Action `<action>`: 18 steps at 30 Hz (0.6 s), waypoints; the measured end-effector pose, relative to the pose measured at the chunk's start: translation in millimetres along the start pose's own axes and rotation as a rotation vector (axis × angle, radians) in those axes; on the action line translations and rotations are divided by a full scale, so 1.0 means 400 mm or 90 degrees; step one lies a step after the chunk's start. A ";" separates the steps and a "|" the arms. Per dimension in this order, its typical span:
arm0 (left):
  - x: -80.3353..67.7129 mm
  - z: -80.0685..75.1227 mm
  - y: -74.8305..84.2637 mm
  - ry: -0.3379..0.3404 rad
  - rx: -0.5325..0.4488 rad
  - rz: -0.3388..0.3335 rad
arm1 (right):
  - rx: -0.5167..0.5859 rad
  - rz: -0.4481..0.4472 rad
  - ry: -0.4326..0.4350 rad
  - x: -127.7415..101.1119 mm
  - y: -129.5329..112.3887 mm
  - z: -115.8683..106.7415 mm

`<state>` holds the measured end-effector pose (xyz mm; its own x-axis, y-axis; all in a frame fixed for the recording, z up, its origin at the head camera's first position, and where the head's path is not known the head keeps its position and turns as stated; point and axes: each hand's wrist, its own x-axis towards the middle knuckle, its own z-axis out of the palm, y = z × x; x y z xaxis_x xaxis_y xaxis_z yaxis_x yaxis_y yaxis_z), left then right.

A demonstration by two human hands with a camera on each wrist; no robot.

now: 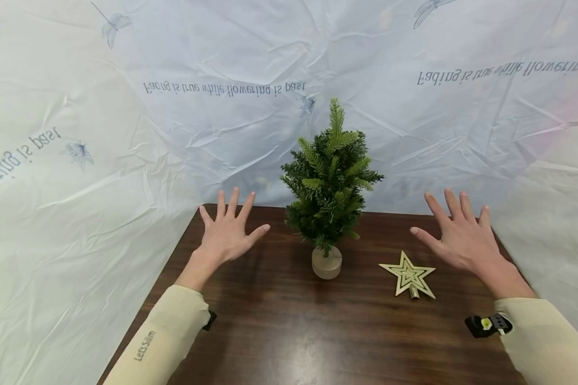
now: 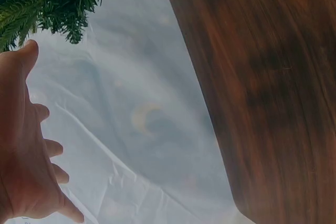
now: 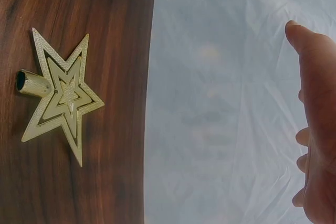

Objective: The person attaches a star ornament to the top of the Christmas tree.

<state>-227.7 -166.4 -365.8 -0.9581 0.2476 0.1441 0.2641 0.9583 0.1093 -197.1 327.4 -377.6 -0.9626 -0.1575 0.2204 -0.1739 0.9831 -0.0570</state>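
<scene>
A small green artificial tree point(image 1: 331, 176) stands upright in a pale round base point(image 1: 326, 263) on the dark wooden table point(image 1: 279, 326). A gold star topper point(image 1: 408, 275) lies flat to the tree's right, its short tube point(image 3: 32, 83) pointing toward me. My left hand point(image 1: 228, 231) hovers with spread fingers left of the tree, holding nothing. My right hand point(image 1: 457, 232) hovers spread beyond and right of the star, also holding nothing. The left wrist view shows the left hand point(image 2: 23, 145) below tree branches point(image 2: 47, 1).
A crinkled white plastic sheet point(image 1: 173, 107) with printed text and dragonflies hangs behind and around the table. The table's far edge point(image 1: 395, 214) meets this sheet. Cream sleeves point(image 1: 164, 342) cover both forearms, and a black wrist strap point(image 1: 488, 324) sits on the right one.
</scene>
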 end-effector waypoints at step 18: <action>0.026 -0.072 0.221 0.208 -0.511 0.195 | 0.077 0.052 -0.050 -0.068 0.064 0.050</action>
<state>-211.0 -83.2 -326.3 -0.7869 0.3046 0.5366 0.6159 0.4404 0.6532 -179.8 355.1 -404.7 -0.9870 -0.0889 0.1338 -0.1136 0.9752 -0.1900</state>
